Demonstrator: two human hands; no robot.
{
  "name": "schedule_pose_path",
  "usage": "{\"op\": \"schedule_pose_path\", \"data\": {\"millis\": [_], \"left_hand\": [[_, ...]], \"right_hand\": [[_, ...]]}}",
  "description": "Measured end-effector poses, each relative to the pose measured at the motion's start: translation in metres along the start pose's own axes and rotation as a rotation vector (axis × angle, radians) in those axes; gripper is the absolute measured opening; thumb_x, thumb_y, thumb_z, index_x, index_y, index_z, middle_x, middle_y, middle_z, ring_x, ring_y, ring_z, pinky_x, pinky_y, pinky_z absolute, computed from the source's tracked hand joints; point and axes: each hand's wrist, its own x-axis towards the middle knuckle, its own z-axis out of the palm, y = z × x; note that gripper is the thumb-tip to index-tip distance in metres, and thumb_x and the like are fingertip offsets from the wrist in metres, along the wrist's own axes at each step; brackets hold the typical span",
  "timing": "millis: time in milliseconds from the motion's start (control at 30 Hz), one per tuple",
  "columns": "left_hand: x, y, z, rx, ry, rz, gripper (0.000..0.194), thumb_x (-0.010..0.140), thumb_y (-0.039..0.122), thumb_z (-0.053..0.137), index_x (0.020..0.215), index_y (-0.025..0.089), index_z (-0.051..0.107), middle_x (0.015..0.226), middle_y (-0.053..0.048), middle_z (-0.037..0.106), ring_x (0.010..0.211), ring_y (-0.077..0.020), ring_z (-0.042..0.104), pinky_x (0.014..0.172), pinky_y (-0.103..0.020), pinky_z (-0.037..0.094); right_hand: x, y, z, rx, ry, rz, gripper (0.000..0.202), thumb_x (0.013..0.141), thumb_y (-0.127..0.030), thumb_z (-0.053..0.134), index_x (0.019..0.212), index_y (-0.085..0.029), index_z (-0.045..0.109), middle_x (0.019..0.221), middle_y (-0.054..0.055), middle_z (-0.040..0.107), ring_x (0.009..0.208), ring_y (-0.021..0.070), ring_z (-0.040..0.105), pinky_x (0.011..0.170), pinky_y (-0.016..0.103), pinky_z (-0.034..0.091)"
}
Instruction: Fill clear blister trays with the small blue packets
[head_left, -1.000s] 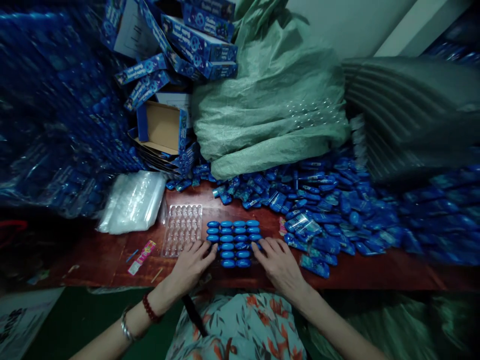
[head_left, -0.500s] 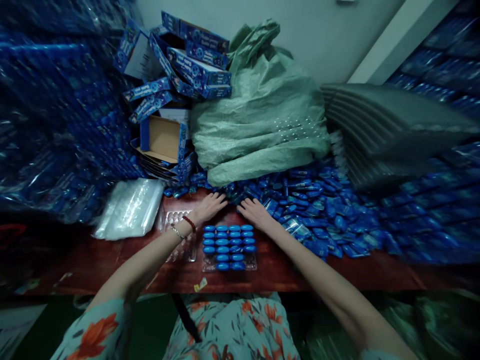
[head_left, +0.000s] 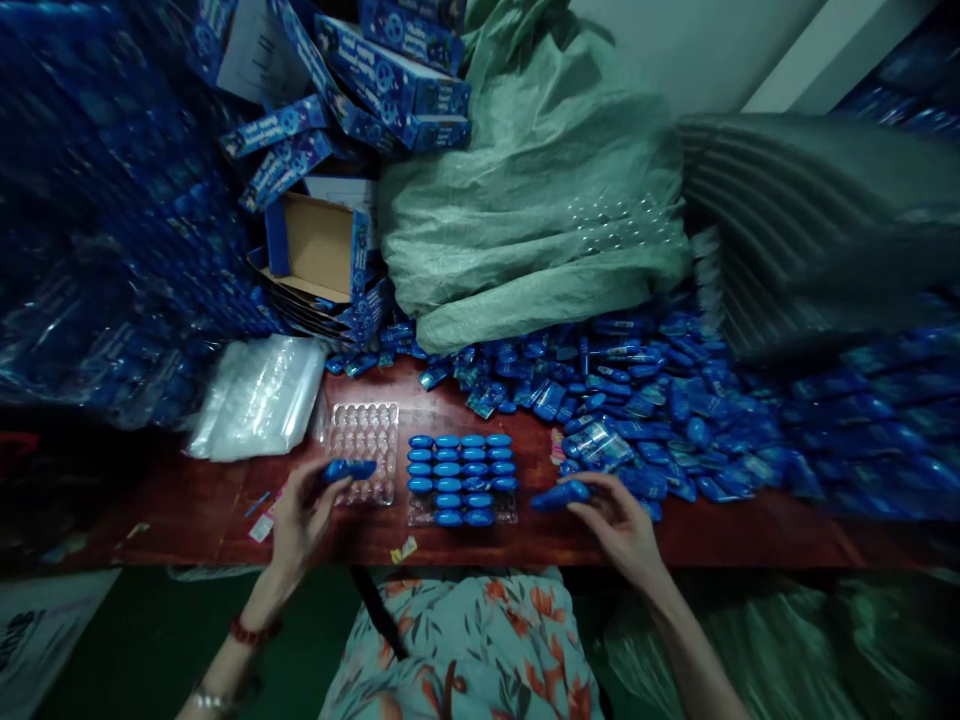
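Observation:
Between my two hands, a clear plastic tray holds rows of glossy blue oval capsules. My left hand pinches a small blue wrapped capsule over the near edge of another clear moulded tray. To the right of the filled rows, my right hand grips a second blue wrapped capsule by its end, just above the table. A broad heap of blue wrapped capsules lies behind and to the right of that hand.
Clear plastic bags lie at left on the red-brown table. Blue printed boxes are piled behind them. A green woven sack and grey foam sheets stand at the back. Yellow scraps lie near the front edge.
Both hands have drawn back from the heap and spread apart toward the near edge, each now with a blue wrapped capsule. The camera view has tilted down.

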Motion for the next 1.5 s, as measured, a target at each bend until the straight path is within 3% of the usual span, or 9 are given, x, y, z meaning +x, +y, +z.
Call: {"op": "schedule_pose_path", "data": {"millis": [233, 433, 567, 733, 967, 1133, 1233, 1333, 1500], "left_hand": [[-0.052, 0.004, 0.033, 0.052, -0.141, 0.254, 0.024, 0.088, 0.017, 0.047, 0.112, 0.019, 0.053, 0.099, -0.007, 0.063, 0.092, -0.0166, 0.064, 0.076, -0.030, 0.056], [-0.041, 0.000, 0.034, 0.170, -0.473, 0.417, 0.032, 0.091, 0.016, 0.040, 0.121, 0.021, 0.050, 0.103, -0.009, 0.064, 0.089, -0.0155, 0.063, 0.075, -0.024, 0.053], [-0.024, 0.025, 0.024, 0.245, -0.592, 0.593, 0.029, 0.092, 0.014, 0.036, 0.117, 0.018, 0.050, 0.091, -0.007, 0.061, 0.078, -0.0148, 0.058, 0.067, -0.024, 0.050], [-0.023, 0.049, 0.034, 0.415, -0.750, 0.572, 0.032, 0.085, 0.009, 0.043, 0.115, 0.018, 0.047, 0.100, -0.009, 0.057, 0.084, -0.0189, 0.055, 0.070, -0.028, 0.049], [-0.051, 0.050, 0.040, 0.683, -0.567, 0.543, 0.055, 0.076, 0.002, 0.041, 0.128, 0.019, 0.045, 0.122, -0.014, 0.055, 0.103, -0.0252, 0.054, 0.084, -0.036, 0.043], [-0.060, 0.046, 0.033, 0.640, -0.478, 0.450, 0.053, 0.081, 0.017, 0.052, 0.133, 0.025, 0.043, 0.127, -0.014, 0.053, 0.105, -0.0279, 0.053, 0.085, -0.039, 0.042], [-0.034, 0.048, 0.034, 0.399, -0.400, 0.440, 0.031, 0.087, 0.022, 0.048, 0.117, 0.023, 0.057, 0.111, -0.012, 0.058, 0.095, -0.0229, 0.055, 0.078, -0.035, 0.045], [0.021, 0.056, 0.049, 0.149, -0.376, 0.324, 0.024, 0.093, 0.022, 0.040, 0.105, 0.018, 0.060, 0.099, -0.009, 0.060, 0.091, -0.0178, 0.057, 0.078, -0.030, 0.047], [0.120, 0.067, 0.121, 0.353, -0.858, 0.280, 0.022, 0.090, 0.030, 0.047, 0.093, 0.015, 0.063, 0.092, -0.008, 0.065, 0.082, -0.0169, 0.062, 0.074, -0.026, 0.047]], "right_hand": [[-0.008, 0.010, 0.038, -0.141, -0.160, -0.220, 0.018, 0.088, -0.021, 0.051, 0.105, -0.022, 0.058, 0.095, 0.006, 0.065, 0.089, 0.0189, 0.063, 0.079, 0.033, 0.054], [0.002, -0.012, 0.022, -0.508, -0.411, -0.475, 0.034, 0.090, -0.008, 0.037, 0.119, -0.018, 0.051, 0.096, 0.009, 0.060, 0.085, 0.0161, 0.058, 0.069, 0.027, 0.051], [0.013, -0.029, 0.019, -0.797, -0.485, -0.634, 0.031, 0.090, -0.008, 0.035, 0.111, -0.017, 0.056, 0.082, 0.006, 0.056, 0.072, 0.0165, 0.051, 0.062, 0.028, 0.043], [0.019, -0.040, 0.033, -0.961, -0.555, -0.757, 0.028, 0.084, -0.007, 0.043, 0.106, -0.015, 0.057, 0.075, 0.005, 0.053, 0.069, 0.0184, 0.047, 0.065, 0.032, 0.037], [-0.002, -0.040, 0.043, -1.065, -0.395, -0.685, 0.037, 0.081, -0.005, 0.045, 0.114, -0.015, 0.058, 0.080, 0.008, 0.060, 0.067, 0.0184, 0.052, 0.069, 0.034, 0.040], [-0.001, -0.031, 0.031, -0.798, -0.172, -0.565, 0.037, 0.090, -0.018, 0.044, 0.126, -0.020, 0.053, 0.078, 0.004, 0.064, 0.062, 0.0150, 0.056, 0.063, 0.029, 0.043], [0.031, -0.024, 0.031, -0.578, -0.015, -0.301, 0.031, 0.093, -0.027, 0.039, 0.113, -0.022, 0.063, 0.083, 0.005, 0.068, 0.072, 0.0171, 0.062, 0.068, 0.030, 0.046], [0.082, -0.019, 0.039, -0.550, -0.142, 0.008, 0.035, 0.092, -0.042, 0.040, 0.089, -0.022, 0.068, 0.083, 0.004, 0.070, 0.077, 0.0194, 0.064, 0.068, 0.029, 0.046], [0.146, -0.018, 0.065, -0.767, -0.454, 0.235, 0.041, 0.075, -0.061, 0.059, 0.077, -0.020, 0.065, 0.078, 0.006, 0.067, 0.079, 0.0227, 0.063, 0.061, 0.026, 0.041]]}}
